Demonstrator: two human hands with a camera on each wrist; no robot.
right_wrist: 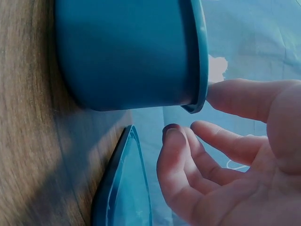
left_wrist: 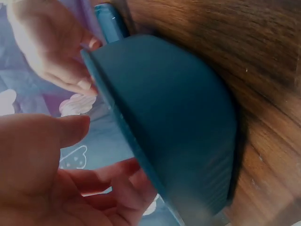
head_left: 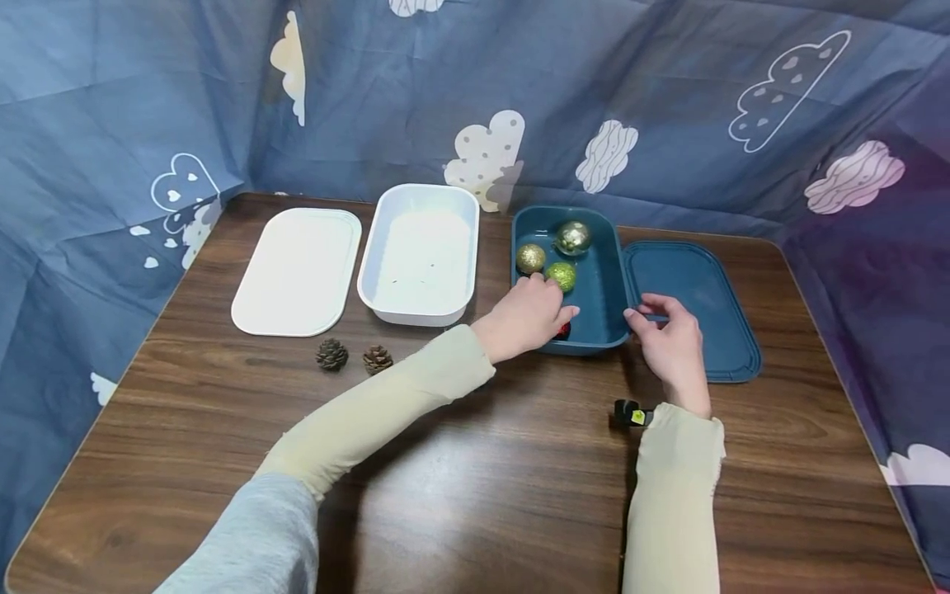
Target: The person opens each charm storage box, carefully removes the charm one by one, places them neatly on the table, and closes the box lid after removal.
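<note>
Editor: What surrounds the work?
Photographer: A white box point(head_left: 419, 264), a white lid point(head_left: 297, 272) and two pinecones point(head_left: 331, 355) sit at left on the wooden counter point(head_left: 519, 462). A blue lid point(head_left: 686, 305) lies at right, just beside the blue box point(head_left: 599, 297). The left sleeve point(head_left: 386, 396) crosses in front of the white box, close by one pinecone.
Editor: Edges and room?
Photographer: A cloud-print cloth point(head_left: 356, 91) hangs behind the far edge, near both boxes. A strip of wood separates the boxes, and a broad stretch shows between the sleeves. Inside the blue box, bare floor runs down the right side.
Editor: And the hands?
Photographer: The left hand point(head_left: 529, 316) reaches over the blue box's near left, thumb spread from loosely bent fingers, beside a green ball point(head_left: 562, 276) and a red piece point(head_left: 562, 332); whether its hidden fingertips touch anything cannot be told. Two gold balls point(head_left: 530, 258) lie beyond. The right hand point(head_left: 671, 342) sets its thumb at the right rim, fingers loosely curved outside.
</note>
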